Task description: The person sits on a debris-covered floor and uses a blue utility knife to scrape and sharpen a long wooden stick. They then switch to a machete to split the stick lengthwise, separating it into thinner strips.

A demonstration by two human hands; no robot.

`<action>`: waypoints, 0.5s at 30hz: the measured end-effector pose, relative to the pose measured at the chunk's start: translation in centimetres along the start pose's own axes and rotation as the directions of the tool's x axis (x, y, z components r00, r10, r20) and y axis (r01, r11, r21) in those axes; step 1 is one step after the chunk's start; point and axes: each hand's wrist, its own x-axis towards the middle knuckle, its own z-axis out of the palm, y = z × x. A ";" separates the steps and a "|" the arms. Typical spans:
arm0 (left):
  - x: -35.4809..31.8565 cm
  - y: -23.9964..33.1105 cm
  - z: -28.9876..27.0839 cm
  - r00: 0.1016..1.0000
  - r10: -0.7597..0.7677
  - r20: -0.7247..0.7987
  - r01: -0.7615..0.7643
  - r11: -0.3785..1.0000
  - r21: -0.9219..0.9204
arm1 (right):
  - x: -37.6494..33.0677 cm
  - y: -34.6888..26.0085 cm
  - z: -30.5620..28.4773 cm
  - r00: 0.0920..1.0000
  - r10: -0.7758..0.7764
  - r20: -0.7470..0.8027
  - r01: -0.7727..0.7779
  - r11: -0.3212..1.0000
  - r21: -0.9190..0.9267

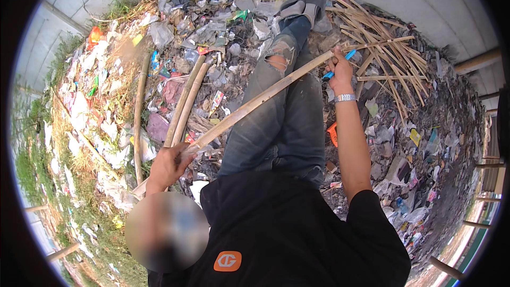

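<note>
- Our left hand (169,166) grips the lower end of a long bamboo strip (260,100), fingers curled shut round it.
- Our right hand (339,67) closes on the strip's upper end, and a blue pen (338,66) is pinched in the same fingers.
- The strip slants across our jeans (287,117), from lower left up to the right.
- A metal watch (345,97) sits on our right wrist.
- A heap of bamboo slats (382,48) lies just beyond the right hand.
- Thicker poles (183,103) lie on the litter (106,101) near the left hand.
</note>
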 end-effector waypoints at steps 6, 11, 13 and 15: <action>2.5 0.8 2.6 0.989 -0.022 0.145 0.052 0.977 -0.205 | -1.3 -4.5 -2.8 0.959 -0.065 -0.275 -0.015 0.960 -0.279; 7.1 3.2 7.2 0.991 0.041 0.125 0.016 0.905 -0.426 | -7.7 0.1 -0.5 0.990 -0.087 0.115 0.137 0.814 -0.565; 9.3 4.9 8.6 0.994 0.102 0.034 -0.081 0.922 -0.379 | -10.9 2.4 0.8 0.964 -0.045 0.263 0.223 0.678 -0.701; 10.8 6.1 9.4 0.992 0.125 -0.036 -0.130 0.936 -0.326 | -15.1 3.3 3.1 0.873 -0.087 0.479 0.471 0.404 -0.784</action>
